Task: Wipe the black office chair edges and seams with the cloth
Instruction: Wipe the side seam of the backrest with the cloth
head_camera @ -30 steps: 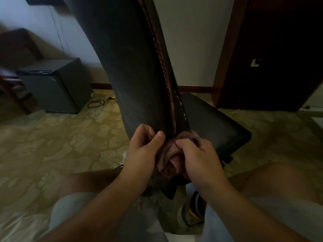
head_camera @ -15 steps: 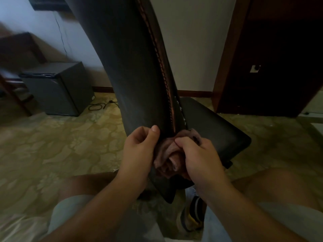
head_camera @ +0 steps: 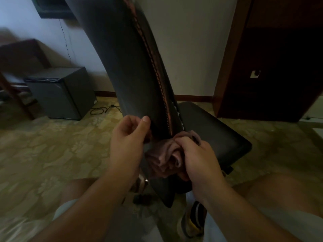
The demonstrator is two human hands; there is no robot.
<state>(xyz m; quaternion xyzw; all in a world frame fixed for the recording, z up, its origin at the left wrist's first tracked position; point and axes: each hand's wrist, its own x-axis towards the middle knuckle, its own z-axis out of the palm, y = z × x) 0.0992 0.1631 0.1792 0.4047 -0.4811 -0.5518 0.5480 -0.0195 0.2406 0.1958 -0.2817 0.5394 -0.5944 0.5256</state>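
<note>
The black office chair's backrest (head_camera: 125, 67) rises in front of me, seen from behind, with a stitched brownish seam (head_camera: 157, 79) running down its right edge. Its seat (head_camera: 215, 130) shows to the right. A crumpled pinkish cloth (head_camera: 164, 151) is bunched at the foot of the seam, where backrest meets seat. My right hand (head_camera: 199, 159) grips the cloth and presses it against the chair's lower edge. My left hand (head_camera: 129, 142) holds the backrest's lower edge just left of the cloth, thumb up against the black surface.
A small dark fridge (head_camera: 63, 91) stands at the left wall with a cable (head_camera: 101, 110) on the patterned floor. A dark wooden wardrobe (head_camera: 272, 63) fills the right. My knees and a shoe (head_camera: 194, 222) are below the chair.
My left hand has slid slightly upward on the backrest's edge, its thumb now higher. The right hand stays gripping the cloth at the bottom of the seam. The view has tilted down a little.
</note>
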